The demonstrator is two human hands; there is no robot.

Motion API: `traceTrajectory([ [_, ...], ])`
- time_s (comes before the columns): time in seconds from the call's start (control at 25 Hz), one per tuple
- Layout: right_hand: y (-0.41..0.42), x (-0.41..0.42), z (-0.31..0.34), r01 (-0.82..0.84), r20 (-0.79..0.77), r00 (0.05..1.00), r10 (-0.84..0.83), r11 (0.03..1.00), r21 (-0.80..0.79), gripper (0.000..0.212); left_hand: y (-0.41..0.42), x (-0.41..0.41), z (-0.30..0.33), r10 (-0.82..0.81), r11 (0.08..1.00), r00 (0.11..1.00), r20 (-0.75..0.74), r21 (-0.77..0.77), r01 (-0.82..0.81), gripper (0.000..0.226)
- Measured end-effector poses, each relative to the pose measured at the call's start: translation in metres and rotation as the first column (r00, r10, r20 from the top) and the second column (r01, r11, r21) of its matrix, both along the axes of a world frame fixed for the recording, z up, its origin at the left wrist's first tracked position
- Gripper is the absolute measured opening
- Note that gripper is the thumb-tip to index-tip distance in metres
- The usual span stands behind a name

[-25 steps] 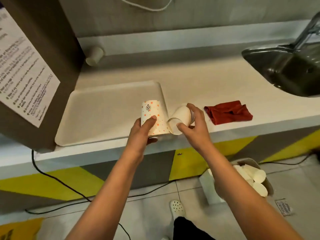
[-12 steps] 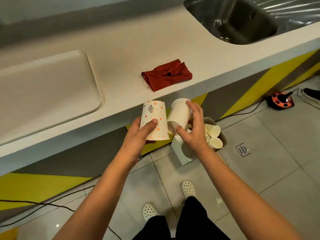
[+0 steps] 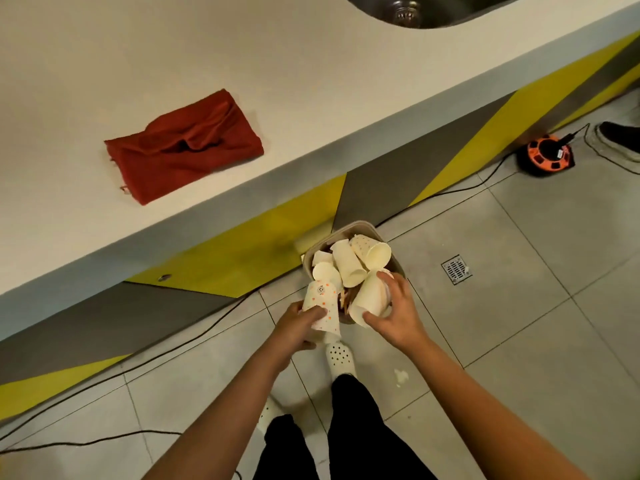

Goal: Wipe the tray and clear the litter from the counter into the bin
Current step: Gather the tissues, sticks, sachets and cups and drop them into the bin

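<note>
A dotted cup was gripped by the left hand and a plain cup by the right hand, both held just over the bin, with the red cloth left on the worktop above it.

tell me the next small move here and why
Probably let go of both cups. The left hand holds the dotted cup and the right hand the plain cup right over the bin, which is already heaped with cups, so they should land on the pile.

Matt paper cups, red cloth rag, smooth matt counter, glossy floor tiles
</note>
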State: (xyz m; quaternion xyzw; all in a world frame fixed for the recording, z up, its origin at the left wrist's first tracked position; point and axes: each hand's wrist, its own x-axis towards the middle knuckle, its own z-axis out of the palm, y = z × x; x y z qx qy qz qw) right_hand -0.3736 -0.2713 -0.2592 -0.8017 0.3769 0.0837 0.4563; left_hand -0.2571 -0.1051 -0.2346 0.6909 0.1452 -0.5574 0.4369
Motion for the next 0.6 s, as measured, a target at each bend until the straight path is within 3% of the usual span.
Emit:
traceTrajectory([
  [0.36, -0.051, 0.005, -0.051, -0.200, -0.220, 0.957, 0.191, 0.980, -0.018, 0.089, -0.069, -0.009, -0.067, -0.227, 0.951, 0.971, 0.070, 0.232, 0.205, 0.061],
  [0.6, -0.058, 0.017, -0.073, -0.231, -0.309, 0.923, 0.231, 0.972, 0.035, 0.087, -0.095, -0.014, -0.085, -0.158, 0.954, 0.959, 0.234, 0.288, 0.087, 0.065],
])
